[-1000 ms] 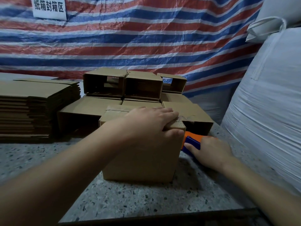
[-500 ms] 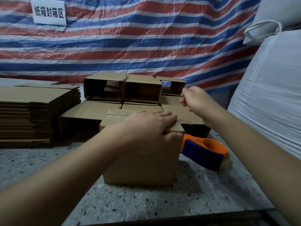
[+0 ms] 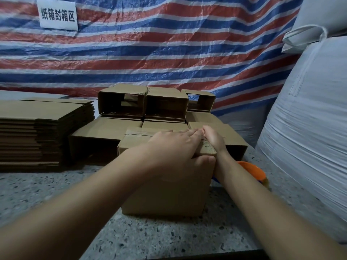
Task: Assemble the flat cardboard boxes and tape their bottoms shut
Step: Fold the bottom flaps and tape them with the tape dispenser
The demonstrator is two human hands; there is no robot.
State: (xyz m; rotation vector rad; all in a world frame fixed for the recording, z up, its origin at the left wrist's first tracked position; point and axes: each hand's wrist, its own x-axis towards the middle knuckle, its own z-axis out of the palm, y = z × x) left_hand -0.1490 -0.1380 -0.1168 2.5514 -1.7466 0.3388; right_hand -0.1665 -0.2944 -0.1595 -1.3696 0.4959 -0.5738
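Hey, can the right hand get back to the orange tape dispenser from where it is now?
Probably yes. The right hand lies on the far right top edge of the box, and the tape dispenser lies on the table just under its forearm, with nothing visible between them.

view: head, single, worn by the person | faces: forward and down across the speckled surface [image 3: 169,239] toward the striped tarp [image 3: 169,53] at its far edge | range: close, forearms fill the lower frame | near edge along the bottom
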